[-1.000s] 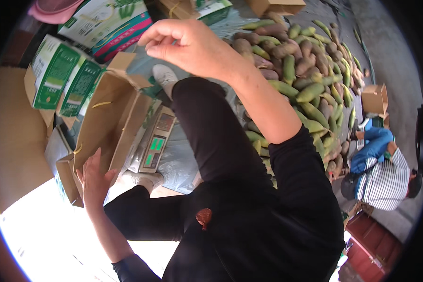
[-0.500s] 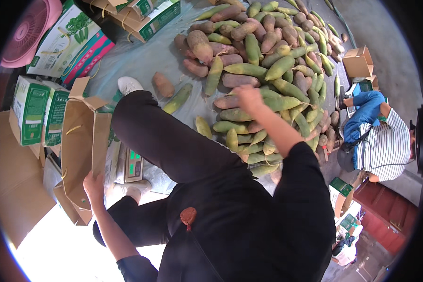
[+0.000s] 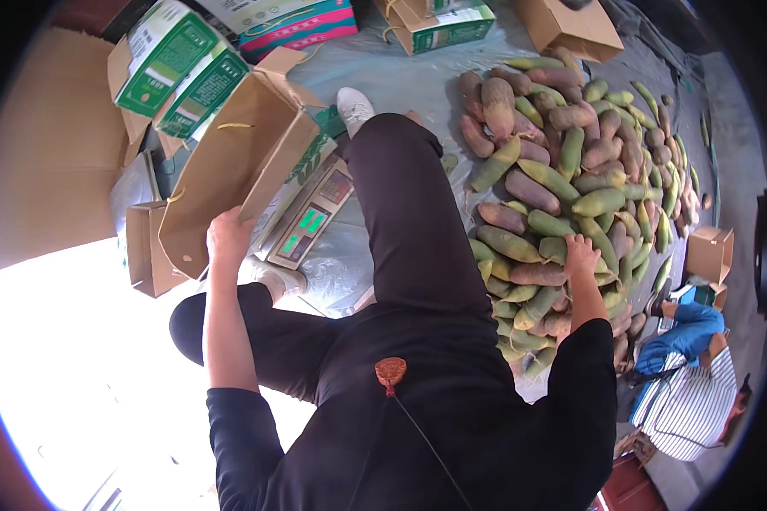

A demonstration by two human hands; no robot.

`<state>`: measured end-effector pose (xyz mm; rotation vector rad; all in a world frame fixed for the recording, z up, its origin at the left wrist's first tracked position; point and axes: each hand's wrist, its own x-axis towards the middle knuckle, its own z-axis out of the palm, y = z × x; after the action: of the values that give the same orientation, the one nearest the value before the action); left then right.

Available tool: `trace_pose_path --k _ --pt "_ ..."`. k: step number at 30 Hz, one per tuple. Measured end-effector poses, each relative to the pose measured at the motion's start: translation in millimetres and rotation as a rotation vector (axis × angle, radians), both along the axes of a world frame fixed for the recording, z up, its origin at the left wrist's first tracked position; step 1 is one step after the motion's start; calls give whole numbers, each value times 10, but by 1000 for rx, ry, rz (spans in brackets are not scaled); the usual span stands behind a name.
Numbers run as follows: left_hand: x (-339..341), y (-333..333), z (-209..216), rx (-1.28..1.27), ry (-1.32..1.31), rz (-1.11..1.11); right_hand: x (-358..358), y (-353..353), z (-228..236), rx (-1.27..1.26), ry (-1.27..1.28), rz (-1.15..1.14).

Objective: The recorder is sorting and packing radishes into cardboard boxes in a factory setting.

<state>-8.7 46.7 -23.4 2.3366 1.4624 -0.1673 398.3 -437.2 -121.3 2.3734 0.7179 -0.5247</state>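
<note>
My left hand (image 3: 227, 238) is closed on the near edge of an open cardboard box (image 3: 222, 166), which stands tilted over a digital scale (image 3: 314, 223) with a lit green display. My right hand (image 3: 581, 258) reaches down onto a big heap of green and reddish-brown radishes (image 3: 601, 202). Its fingers curl over the end of a green radish (image 3: 553, 249), which still lies among the others. Part of that radish is hidden under the fingers.
Green-and-white cartons (image 3: 179, 72) stand behind the box at the far left. Another open carton (image 3: 568, 30) sits beyond the heap. At the right, a person in a striped shirt (image 3: 689, 404) works beside a small cardboard box (image 3: 709, 253). Plastic sheeting (image 3: 341, 277) covers the floor.
The view has turned, so the heap and box appear further right. My right hand has drawn nearer to me over the heap and come down on a radish. My left hand stays on the box.
</note>
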Motion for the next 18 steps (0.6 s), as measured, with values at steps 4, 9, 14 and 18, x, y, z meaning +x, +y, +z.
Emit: trace_pose_path --k 4,9,14,18 --pt "20 -58 -8 82 94 -37 -29 206 180 1 9 -51" --pt "-48 -87 -8 62 56 -12 73 724 437 391 -13 -22" --pt "-3 -90 16 69 91 -38 -23 1955 1155 860 4 317" --pt "-80 -80 -1 98 81 -53 -465 3175 1855 1246 141 682"
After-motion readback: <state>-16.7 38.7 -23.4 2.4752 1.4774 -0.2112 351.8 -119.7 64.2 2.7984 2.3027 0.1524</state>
